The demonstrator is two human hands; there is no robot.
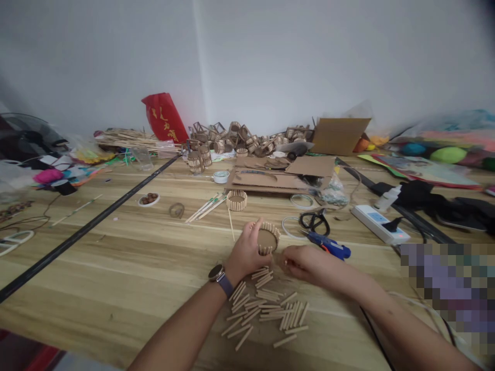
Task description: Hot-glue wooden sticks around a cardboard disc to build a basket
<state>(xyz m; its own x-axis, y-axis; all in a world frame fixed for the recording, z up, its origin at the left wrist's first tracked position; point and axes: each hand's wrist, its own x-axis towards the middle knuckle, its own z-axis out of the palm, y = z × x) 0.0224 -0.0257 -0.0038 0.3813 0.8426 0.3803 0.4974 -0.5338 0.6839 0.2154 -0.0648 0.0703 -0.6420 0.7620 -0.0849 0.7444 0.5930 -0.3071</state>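
My left hand point(247, 251), with a watch on its wrist, is wrapped round the left side of a round basket of short wooden sticks point(267, 238) with a brown base. Just right of the basket, my right hand point(299, 262) has its fingers pressed together; what they hold, if anything, is too small to make out. Loose short sticks point(270, 309) lie scattered below both hands. Behind the held basket stands a similar stick ring point(236, 201). A blue glue gun point(328, 245) rests to the right, beside black-handled scissors point(315, 222).
Flat cardboard point(266, 178) lies ahead, with many small stick baskets point(251, 141) behind it. At the right are a white power strip point(379, 224) and a small bottle point(389, 197). Left of centre sit a dish of brown beads point(148, 200) and long sticks point(207, 207).
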